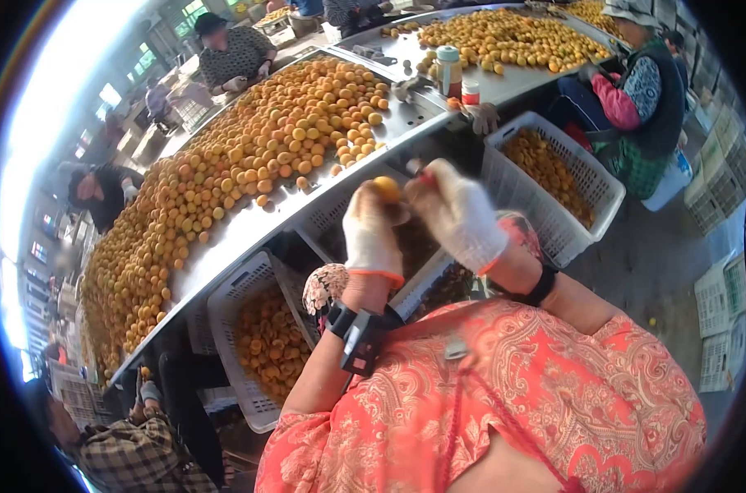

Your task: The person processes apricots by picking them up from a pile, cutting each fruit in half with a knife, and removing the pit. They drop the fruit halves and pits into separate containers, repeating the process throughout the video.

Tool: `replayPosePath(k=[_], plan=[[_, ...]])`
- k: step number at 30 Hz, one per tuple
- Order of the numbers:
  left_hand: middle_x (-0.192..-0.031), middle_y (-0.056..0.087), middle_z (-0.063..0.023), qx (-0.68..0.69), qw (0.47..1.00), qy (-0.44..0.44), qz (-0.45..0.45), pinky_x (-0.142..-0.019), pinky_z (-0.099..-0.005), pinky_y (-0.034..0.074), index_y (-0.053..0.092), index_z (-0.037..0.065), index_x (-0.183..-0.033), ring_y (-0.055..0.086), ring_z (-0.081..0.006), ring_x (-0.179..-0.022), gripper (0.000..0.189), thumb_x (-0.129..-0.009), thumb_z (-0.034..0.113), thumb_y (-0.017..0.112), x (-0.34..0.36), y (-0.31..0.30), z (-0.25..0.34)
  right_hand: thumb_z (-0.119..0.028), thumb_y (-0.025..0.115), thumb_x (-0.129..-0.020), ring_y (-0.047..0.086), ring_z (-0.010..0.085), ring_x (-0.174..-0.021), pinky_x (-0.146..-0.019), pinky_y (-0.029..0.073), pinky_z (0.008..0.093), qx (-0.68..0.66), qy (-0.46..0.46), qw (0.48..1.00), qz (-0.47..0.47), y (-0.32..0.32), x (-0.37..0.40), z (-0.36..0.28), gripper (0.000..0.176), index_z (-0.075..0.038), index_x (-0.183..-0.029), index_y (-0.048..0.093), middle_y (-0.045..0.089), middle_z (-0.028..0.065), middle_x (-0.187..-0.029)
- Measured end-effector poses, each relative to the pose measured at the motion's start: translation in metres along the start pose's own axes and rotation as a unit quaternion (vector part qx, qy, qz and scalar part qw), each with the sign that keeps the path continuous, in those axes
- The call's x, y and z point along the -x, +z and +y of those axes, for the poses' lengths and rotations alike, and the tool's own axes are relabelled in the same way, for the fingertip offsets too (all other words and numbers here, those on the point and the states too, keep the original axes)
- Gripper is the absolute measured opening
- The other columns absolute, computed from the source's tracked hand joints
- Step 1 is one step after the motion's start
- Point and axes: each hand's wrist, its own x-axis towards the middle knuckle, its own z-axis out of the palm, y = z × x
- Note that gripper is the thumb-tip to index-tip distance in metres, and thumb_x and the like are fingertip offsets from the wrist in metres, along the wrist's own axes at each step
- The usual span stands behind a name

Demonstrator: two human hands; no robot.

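My left hand (373, 234), in a white work glove with an orange cuff, is closed round an apricot (387, 190). Close beside it, my right hand (463, 215) wears a matching glove and is blurred by motion. Its fingers are closed on a small tool (414, 168) that shows a bit of red and a shiny metal end; its exact kind cannot be made out. Both hands are raised over a crate in front of my body, mostly hidden by my arms. Past them, a heap of whole apricots (266, 131) covers the metal table (245, 223).
A white crate (225, 304) of halved apricots stands left; another crate (607, 177) stands right. A bottle (449, 70) and a red-and-white container (471, 92) rest on the table. Co-workers sit at the right (652, 90), far side (233, 57) and lower left (134, 452).
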Motion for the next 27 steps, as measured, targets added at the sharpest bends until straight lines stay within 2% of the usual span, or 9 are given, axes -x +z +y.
replayPosePath(k=[1,4,6,9,12,15,17,26,27], plan=[[-0.083,0.064,-0.0053,-0.052,0.996,0.055,-0.042,-0.06,-0.0266,0.048,0.063,0.003,-0.105,0.057,-0.0099,-0.065,0.033,-0.103,0.033,0.049,0.009,0.007,0.004,-0.031,0.058,-0.098,0.067,0.0381,-0.074,-0.061,0.05,0.0427,0.223,0.009,0.975,-0.01,-0.007,-0.008,-0.036,0.029,-0.002,-0.098,0.057,0.064,0.0212,-0.072],[-0.078,0.061,-0.0013,-0.204,0.968,0.099,-0.111,-0.059,-0.0267,0.045,0.062,0.004,-0.099,0.053,-0.01,-0.064,0.029,-0.105,0.024,0.042,0.025,0.014,0.004,-0.033,0.057,-0.098,0.067,0.0376,-0.074,-0.059,0.049,0.0429,0.237,0.008,0.971,-0.033,-0.004,-0.015,-0.049,0.03,-0.003,-0.097,0.059,0.064,0.0199,-0.073],[-0.079,0.058,0.0018,-0.133,0.975,0.118,-0.134,-0.05,-0.0204,0.038,0.061,0.006,-0.107,0.049,-0.0061,-0.057,0.03,-0.103,0.034,0.05,0.021,0.007,-0.007,-0.035,0.058,-0.098,0.067,0.0376,-0.075,-0.06,0.049,0.0422,0.234,0.029,0.971,-0.042,0.0,-0.016,-0.057,0.033,-0.003,-0.096,0.061,0.065,0.0196,-0.075],[-0.079,0.059,0.0018,-0.1,0.983,0.088,-0.124,-0.047,-0.0203,0.036,0.06,0.007,-0.107,0.048,-0.0051,-0.056,0.03,-0.103,0.035,0.05,0.034,0.009,0.004,-0.037,0.06,-0.096,0.067,0.0374,-0.076,-0.062,0.05,0.0412,0.214,0.049,0.975,-0.041,0.005,-0.014,-0.055,0.035,-0.002,-0.098,0.063,0.066,0.0204,-0.077],[-0.079,0.059,0.0015,-0.019,0.992,-0.052,-0.111,-0.045,-0.0201,0.034,0.06,0.007,-0.108,0.048,-0.0054,-0.055,0.03,-0.103,0.035,0.05,0.039,0.008,0.014,-0.038,0.062,-0.094,0.067,0.0375,-0.078,-0.065,0.051,0.0403,0.226,0.06,0.971,-0.051,0.008,-0.017,-0.054,0.037,-0.002,-0.099,0.065,0.066,0.0209,-0.078],[-0.077,0.058,0.0013,-0.016,0.995,-0.026,-0.093,-0.046,-0.0197,0.034,0.059,0.006,-0.108,0.046,-0.0052,-0.055,0.029,-0.103,0.033,0.05,0.04,0.007,0.011,-0.037,0.062,-0.094,0.067,0.0377,-0.079,-0.066,0.051,0.0403,0.233,0.073,0.968,-0.056,0.009,-0.018,-0.054,0.036,-0.001,-0.1,0.065,0.067,0.0211,-0.079],[-0.075,0.056,0.0018,-0.133,0.979,0.139,-0.06,-0.047,-0.0193,0.034,0.059,0.006,-0.105,0.045,-0.0048,-0.055,0.025,-0.104,0.028,0.049,0.033,0.004,0.003,-0.035,0.062,-0.094,0.067,0.038,-0.08,-0.065,0.051,0.0409,0.209,0.082,0.972,-0.064,0.009,-0.017,-0.055,0.035,-0.002,-0.1,0.064,0.067,0.0214,-0.08],[-0.074,0.05,0.0052,-0.258,0.952,0.151,-0.069,-0.05,-0.0209,0.035,0.058,0.009,-0.095,0.043,-0.0045,-0.061,0.021,-0.104,0.024,0.047,0.027,-0.011,0.002,-0.033,0.06,-0.094,0.066,0.0372,-0.073,-0.062,0.048,0.0401,0.195,0.085,0.975,-0.066,0.013,-0.018,-0.046,0.033,-0.001,-0.095,0.065,0.064,0.0219,-0.077],[-0.074,0.05,0.0055,-0.234,0.959,0.141,-0.069,-0.05,-0.0207,0.034,0.058,0.009,-0.096,0.043,-0.0042,-0.061,0.02,-0.104,0.025,0.047,0.03,-0.009,0.003,-0.033,0.061,-0.094,0.064,0.0305,-0.066,-0.06,0.047,0.0376,0.159,0.096,0.979,-0.079,0.014,-0.018,-0.043,0.034,0.0,-0.092,0.065,0.063,0.0197,-0.072]])
